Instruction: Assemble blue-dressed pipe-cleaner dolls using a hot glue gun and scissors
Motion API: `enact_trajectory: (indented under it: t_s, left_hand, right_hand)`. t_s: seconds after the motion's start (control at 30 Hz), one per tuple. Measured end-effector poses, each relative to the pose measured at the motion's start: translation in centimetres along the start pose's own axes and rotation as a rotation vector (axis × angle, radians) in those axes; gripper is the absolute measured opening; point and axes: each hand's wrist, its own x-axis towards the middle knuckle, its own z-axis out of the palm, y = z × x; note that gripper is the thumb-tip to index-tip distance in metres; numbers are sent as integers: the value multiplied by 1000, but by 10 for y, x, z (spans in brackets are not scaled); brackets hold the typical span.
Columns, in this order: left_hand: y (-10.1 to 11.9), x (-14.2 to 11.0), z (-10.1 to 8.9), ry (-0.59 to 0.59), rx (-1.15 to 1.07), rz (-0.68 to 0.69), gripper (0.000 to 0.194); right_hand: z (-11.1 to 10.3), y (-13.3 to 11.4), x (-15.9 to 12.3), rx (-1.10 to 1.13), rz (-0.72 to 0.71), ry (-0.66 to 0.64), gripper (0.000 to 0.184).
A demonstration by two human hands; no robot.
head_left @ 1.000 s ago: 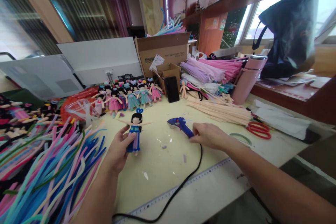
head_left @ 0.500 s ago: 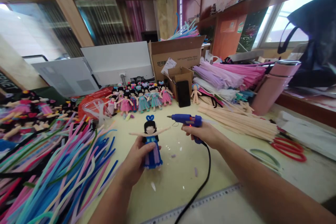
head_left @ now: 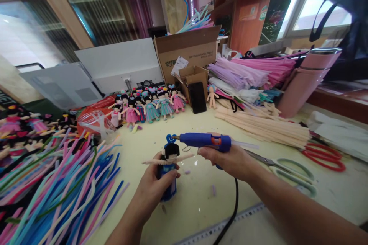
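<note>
My left hand (head_left: 156, 183) is closed round the body of a small pipe-cleaner doll (head_left: 171, 152) with black hair, a blue dress and pale arms stretched sideways. A blue heart-shaped loop (head_left: 170, 138) stands on top of the doll's head. My right hand (head_left: 230, 159) grips a blue hot glue gun (head_left: 198, 140), with a clear glue stick poking out of its back end. The gun's metal nozzle points left and is at the heart loop; whether it touches, I cannot tell. A black cord (head_left: 234, 208) runs down from the gun's handle.
Colourful pipe cleaners (head_left: 77, 183) are heaped at the left. Finished dolls (head_left: 149, 105) stand in rows at the back, beside a black phone (head_left: 198, 97). Green-handled scissors (head_left: 293, 170), red-handled scissors (head_left: 324, 155) and a pink flask (head_left: 310, 82) are at the right. A ruler (head_left: 212, 229) lies in front.
The glue gun has moved left to the heart loop on the doll's head. My left hand has tilted and turned the doll, so its dress shows less. The view has shifted slightly.
</note>
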Motion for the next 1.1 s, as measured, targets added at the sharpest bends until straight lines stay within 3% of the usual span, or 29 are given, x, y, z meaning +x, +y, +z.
enact_trajectory:
  t_s: [1.1]
  left_hand:
    - [2,-4,5,14,2,14,26]
  right_hand:
    - [4,-7,0,-22,-5,35,22]
